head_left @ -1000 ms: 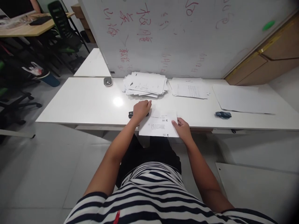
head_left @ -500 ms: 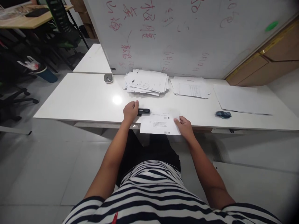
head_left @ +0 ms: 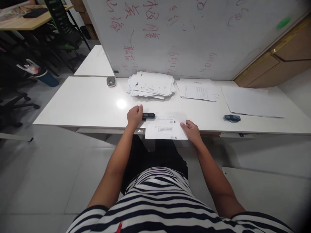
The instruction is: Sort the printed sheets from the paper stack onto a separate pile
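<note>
My left hand (head_left: 134,116) is closed around the left end of a black stapler (head_left: 148,115) lying on the white table (head_left: 80,103). Just right of it, my right hand (head_left: 192,131) pinches the right edge of a printed sheet of paper (head_left: 166,127) that overhangs the table's front edge. The stapler's free end lies close to the sheet's upper left corner.
A messy stack of printed papers (head_left: 151,85) and a second pile (head_left: 197,90) lie at the back under a whiteboard (head_left: 184,35). A large blank sheet (head_left: 250,102) and a small dark object (head_left: 232,118) are to the right. A small grey device (head_left: 111,82) sits back left.
My left hand slid left off the sheet's corner and closed on the stapler's end. The sheet shifted slightly in my right hand.
</note>
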Action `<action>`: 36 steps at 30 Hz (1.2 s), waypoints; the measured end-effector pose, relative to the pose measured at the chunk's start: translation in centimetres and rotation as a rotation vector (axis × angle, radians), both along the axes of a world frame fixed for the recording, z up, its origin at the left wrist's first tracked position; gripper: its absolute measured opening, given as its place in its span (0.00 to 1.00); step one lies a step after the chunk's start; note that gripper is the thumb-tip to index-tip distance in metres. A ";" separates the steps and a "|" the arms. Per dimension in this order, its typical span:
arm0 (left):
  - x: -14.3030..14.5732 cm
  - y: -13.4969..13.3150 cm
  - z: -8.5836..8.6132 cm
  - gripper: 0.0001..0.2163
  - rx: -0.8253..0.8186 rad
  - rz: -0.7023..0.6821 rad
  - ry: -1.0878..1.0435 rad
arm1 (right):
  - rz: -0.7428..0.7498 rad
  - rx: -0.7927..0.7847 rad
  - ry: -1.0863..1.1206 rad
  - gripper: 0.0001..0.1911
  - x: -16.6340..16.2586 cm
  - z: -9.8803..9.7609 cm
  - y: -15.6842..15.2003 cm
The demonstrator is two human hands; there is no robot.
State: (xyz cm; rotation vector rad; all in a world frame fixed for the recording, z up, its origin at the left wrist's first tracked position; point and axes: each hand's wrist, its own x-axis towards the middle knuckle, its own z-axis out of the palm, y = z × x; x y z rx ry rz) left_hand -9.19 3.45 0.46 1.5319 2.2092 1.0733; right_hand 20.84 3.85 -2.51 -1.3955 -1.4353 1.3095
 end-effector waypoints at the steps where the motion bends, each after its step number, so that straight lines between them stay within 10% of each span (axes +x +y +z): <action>1: 0.0 0.0 0.0 0.21 0.002 0.002 0.000 | -0.005 0.002 -0.003 0.21 -0.1 0.0 -0.1; 8: 0.0 0.1 -0.1 0.21 -0.010 0.012 0.033 | -0.287 0.248 -0.272 0.14 3.4 2.6 1.9; 13: 0.0 0.2 -0.3 0.21 -0.005 0.009 0.046 | -0.454 0.546 -0.520 0.07 8.4 6.7 12.8; 20: -0.1 0.5 -0.3 0.20 -0.018 0.037 0.072 | -0.393 0.352 -0.929 0.11 8.6 6.7 24.6; 27: 0.0 0.6 -0.3 0.20 -0.003 0.046 0.087 | -0.603 0.329 -1.005 0.32 4.3 4.9 24.2; 36: 0.0 0.6 -0.1 0.20 -0.049 0.045 0.081 | -0.042 0.497 -1.024 0.30 -2.1 -1.0 18.9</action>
